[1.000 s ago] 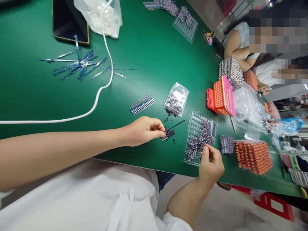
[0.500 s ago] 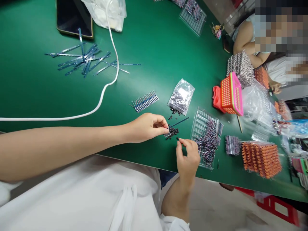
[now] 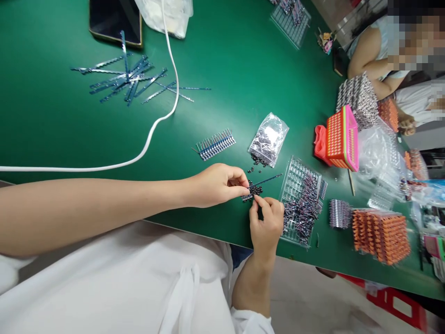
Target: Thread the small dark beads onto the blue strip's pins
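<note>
Deep green runs right across the table (image 3: 225,102), and on it the clear tray (image 3: 294,170) shows a neat grid, its pile of pieces (image 3: 305,204) dark purple with pinkish flecks! Just left of the tray, black beads (image 3: 257,190) and a dark blue strip (image 3: 269,179); far left of it, glossy blue strips (image 3: 130,80) and a plain white cable (image 3: 149,139)! Right of the tray, a bright orange stack (image 3: 380,236); up past the tray, a hole-patterned orange basket (image 3: 337,141), edged hot pink

Head view down onto table (image 3: 236,69)
</note>
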### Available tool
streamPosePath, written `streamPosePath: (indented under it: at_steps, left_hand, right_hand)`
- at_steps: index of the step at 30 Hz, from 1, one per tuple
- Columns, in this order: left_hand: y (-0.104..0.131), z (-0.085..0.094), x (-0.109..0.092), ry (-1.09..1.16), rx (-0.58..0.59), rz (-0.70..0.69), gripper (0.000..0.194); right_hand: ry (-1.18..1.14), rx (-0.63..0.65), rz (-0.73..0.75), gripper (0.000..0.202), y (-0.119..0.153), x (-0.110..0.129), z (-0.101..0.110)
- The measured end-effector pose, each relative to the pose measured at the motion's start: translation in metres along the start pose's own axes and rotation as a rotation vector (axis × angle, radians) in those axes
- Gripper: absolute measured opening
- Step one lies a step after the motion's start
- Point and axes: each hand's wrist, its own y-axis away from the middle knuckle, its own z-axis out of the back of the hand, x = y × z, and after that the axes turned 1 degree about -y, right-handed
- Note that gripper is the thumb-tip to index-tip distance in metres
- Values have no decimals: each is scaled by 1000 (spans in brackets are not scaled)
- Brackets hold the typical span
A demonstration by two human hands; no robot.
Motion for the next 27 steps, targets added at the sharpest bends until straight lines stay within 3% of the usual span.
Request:
streamPosePath:
  at_steps: [16, 22, 27]
  left_hand:
    - [-1, 0, -1, -34, 17, -4, 19]
    - [1, -1, 2, -129, 85, -26, 19]
    - [7, -6, 3, -148, 129, -134, 18]
  right_hand:
    - [44, 85, 18, 11, -8, -2, 1]
    - [17, -2, 16, 7, -5, 1, 1]
    - [-31, -95, 82, 14, -3, 12, 9]
